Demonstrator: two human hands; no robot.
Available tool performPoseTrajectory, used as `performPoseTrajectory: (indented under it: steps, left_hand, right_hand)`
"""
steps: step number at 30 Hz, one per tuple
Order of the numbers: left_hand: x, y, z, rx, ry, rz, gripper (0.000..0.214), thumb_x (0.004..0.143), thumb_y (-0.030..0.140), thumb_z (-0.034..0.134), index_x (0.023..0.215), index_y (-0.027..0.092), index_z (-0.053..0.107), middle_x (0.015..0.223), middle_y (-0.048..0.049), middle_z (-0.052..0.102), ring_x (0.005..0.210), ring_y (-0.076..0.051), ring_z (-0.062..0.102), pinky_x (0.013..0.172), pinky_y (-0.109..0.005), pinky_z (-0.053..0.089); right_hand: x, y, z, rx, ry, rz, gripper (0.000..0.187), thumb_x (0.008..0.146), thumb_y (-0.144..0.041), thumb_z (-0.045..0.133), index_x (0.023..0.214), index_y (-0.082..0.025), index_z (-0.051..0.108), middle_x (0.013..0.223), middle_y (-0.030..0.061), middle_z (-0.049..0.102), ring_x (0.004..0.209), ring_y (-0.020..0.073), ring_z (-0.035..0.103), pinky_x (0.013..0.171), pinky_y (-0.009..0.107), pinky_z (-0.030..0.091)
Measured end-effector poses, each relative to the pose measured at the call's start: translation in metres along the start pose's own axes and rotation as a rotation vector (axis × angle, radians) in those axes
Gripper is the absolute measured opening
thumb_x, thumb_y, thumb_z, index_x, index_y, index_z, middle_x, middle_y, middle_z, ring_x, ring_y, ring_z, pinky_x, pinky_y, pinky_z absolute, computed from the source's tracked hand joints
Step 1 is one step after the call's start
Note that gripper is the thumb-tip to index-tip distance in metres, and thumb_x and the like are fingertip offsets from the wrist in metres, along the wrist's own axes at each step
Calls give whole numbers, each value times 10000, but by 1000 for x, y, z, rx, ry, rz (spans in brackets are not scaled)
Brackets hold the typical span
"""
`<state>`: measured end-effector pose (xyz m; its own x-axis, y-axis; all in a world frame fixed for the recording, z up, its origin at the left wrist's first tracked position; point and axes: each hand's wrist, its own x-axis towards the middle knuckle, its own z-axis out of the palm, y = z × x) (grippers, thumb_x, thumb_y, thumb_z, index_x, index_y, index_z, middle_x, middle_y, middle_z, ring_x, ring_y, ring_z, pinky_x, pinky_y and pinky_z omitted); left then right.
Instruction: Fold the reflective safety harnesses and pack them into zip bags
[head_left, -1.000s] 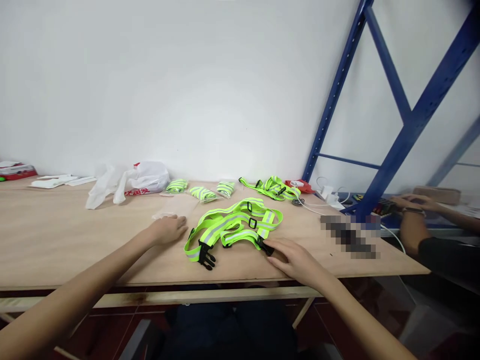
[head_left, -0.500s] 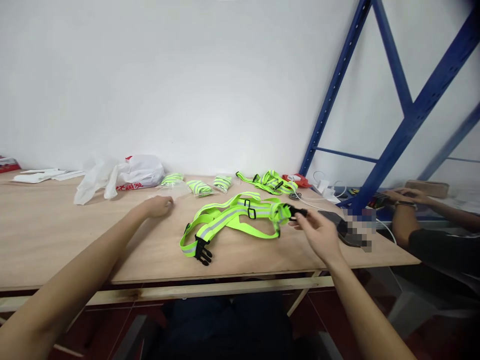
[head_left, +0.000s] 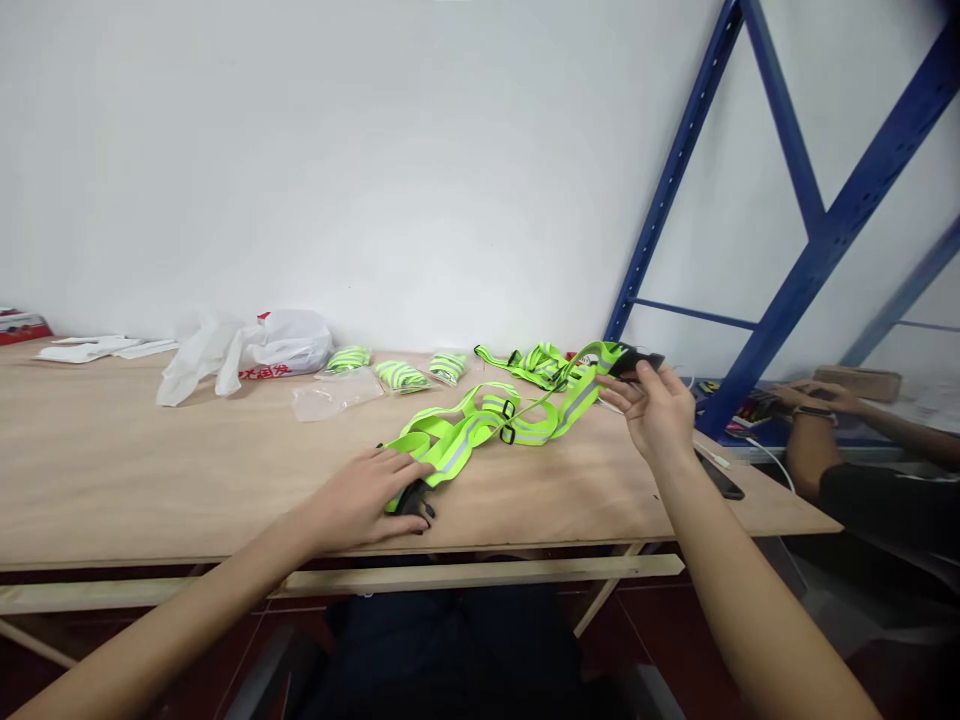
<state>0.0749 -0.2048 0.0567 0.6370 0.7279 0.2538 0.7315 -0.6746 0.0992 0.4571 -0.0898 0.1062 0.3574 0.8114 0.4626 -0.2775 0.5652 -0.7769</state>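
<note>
A neon-yellow reflective strap harness (head_left: 461,445) with grey stripes lies loosely looped across the table, its right end lifted. Black slider buckles (head_left: 508,420) sit midway along its straps. My right hand (head_left: 660,405) pinches the black buckle (head_left: 634,362) at the raised end and holds it above the tabletop. At the near left end, my left hand (head_left: 371,500) rests low on the table. Its fingers lie over the strap and its thumb is below, closed around the black prong buckle (head_left: 415,500), which it partly covers.
Bagged folded straps (head_left: 403,376), a clear plastic bag (head_left: 330,396) and a white carrier bag (head_left: 289,345) lie along the wall. Another strap harness (head_left: 540,362) is behind. A phone (head_left: 720,475) lies at right, near a blue rack post (head_left: 739,365) and another person's arm (head_left: 814,440).
My left hand has come from beside the bags to the near buckle, uncovering the clear bag. My right hand has raised its buckle and moved it right and away, stretching the strap.
</note>
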Motion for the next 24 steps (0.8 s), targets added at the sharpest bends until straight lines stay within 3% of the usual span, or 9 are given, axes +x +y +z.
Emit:
performPoseTrajectory:
  steps: [3, 6, 10, 13, 16, 19, 22, 24]
  left_hand:
    - [-10, -18, -3, -131, 58, -106, 430, 925, 463, 582, 1297, 248, 581, 1230, -96, 679, 1080, -287, 647, 912, -387, 501]
    - [-17, -37, -11, -411, 246, -201, 376, 917, 454, 595, 1224, 237, 610, 1166, -73, 694, 1033, -257, 657, 893, -352, 516]
    - [-10, -60, -29, -918, 768, -308, 351, 775, 397, 763, 1028, 218, 600, 905, -18, 673, 804, -186, 646, 723, -290, 536]
    - [1, -75, -56, -1225, 1094, -220, 360, 700, 262, 819, 952, 227, 565, 889, 16, 644, 803, -152, 629, 767, -295, 539]
    - [6, -87, -88, -1308, 1279, -75, 319, 694, 162, 793, 897, 196, 549, 936, 12, 652, 882, -155, 625, 879, -360, 535]
    - [-1, -98, -111, -1326, 1413, -28, 263, 687, 114, 750, 840, 167, 543, 905, 7, 661, 891, -150, 619, 897, -354, 532]
    - [-17, -106, -118, -1331, 1529, -62, 227, 665, 71, 712, 779, 157, 535, 812, 19, 634, 868, -114, 608, 922, -273, 514]
    - [-34, -108, -113, -1270, 1509, -162, 194, 678, 89, 696, 751, 160, 531, 770, 22, 613, 833, -103, 595, 937, -262, 510]
  right_hand:
    - [13, -2, -17, 98, 33, -16, 363, 674, -378, 868, 763, -200, 564, 770, -23, 699, 702, 180, 744, 649, 308, 641]
    - [22, 0, -31, 96, 78, -56, 364, 647, -352, 876, 743, -203, 558, 758, -36, 663, 697, 148, 694, 653, 308, 613]
    - [29, 9, -45, -199, 84, -126, 307, 621, -344, 837, 743, -214, 588, 731, -45, 603, 652, 132, 589, 590, 271, 528]
    - [30, 14, -55, -397, 80, -201, 219, 594, -265, 782, 752, -214, 639, 737, -34, 592, 691, 149, 551, 636, 279, 484]
    - [28, 15, -67, -614, -7, -246, 164, 606, -255, 679, 763, -219, 647, 754, -15, 613, 730, 179, 557, 699, 313, 474]
    - [23, 19, -75, -715, -150, -159, 148, 621, -287, 619, 753, -221, 635, 745, -3, 625, 712, 192, 568, 673, 323, 477]
    - [19, 24, -78, -763, -256, -88, 157, 620, -315, 610, 736, -213, 644, 767, 15, 655, 720, 200, 588, 678, 332, 490]
    - [17, 27, -79, -804, -316, -54, 197, 621, -339, 618, 758, -204, 661, 813, 33, 681, 758, 215, 612, 699, 344, 497]
